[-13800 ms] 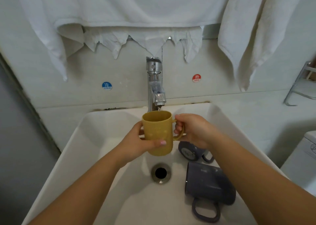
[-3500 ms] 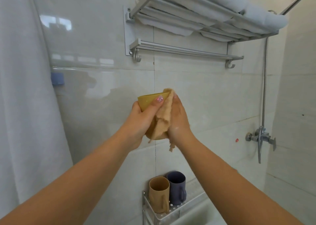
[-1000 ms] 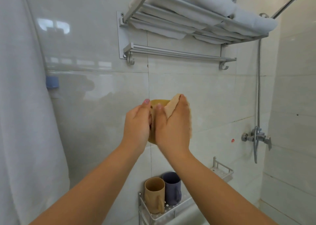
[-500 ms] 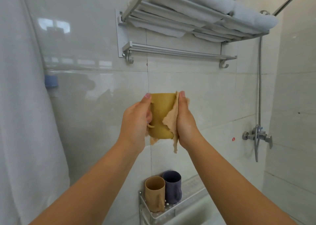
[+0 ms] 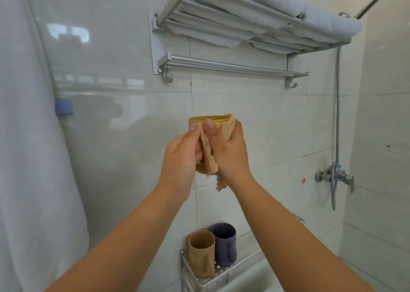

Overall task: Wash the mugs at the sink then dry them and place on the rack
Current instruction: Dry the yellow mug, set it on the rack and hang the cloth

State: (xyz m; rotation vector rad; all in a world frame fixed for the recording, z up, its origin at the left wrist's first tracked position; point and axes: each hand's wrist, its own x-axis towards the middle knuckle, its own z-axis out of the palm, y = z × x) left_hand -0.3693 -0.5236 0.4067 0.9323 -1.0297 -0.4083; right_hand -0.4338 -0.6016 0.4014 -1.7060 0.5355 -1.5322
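While raised, hands [image 5: 206,152] round mug [image 5: 200,120].

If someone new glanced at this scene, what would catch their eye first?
Centre frame, the left hand and right hand hold a yellow mug wrapped in a tan cloth. Below, a tan mug and a purple mug stand on the wall rack.

1. My left hand [image 5: 182,156] and right hand [image 5: 230,152] hold the mug [image 5: 199,121] between them.
2. The cloth [image 5: 208,152] lies against the mug.
3. Two mugs [image 5: 213,249] stand side by side in the rack [image 5: 208,280], below my hands.
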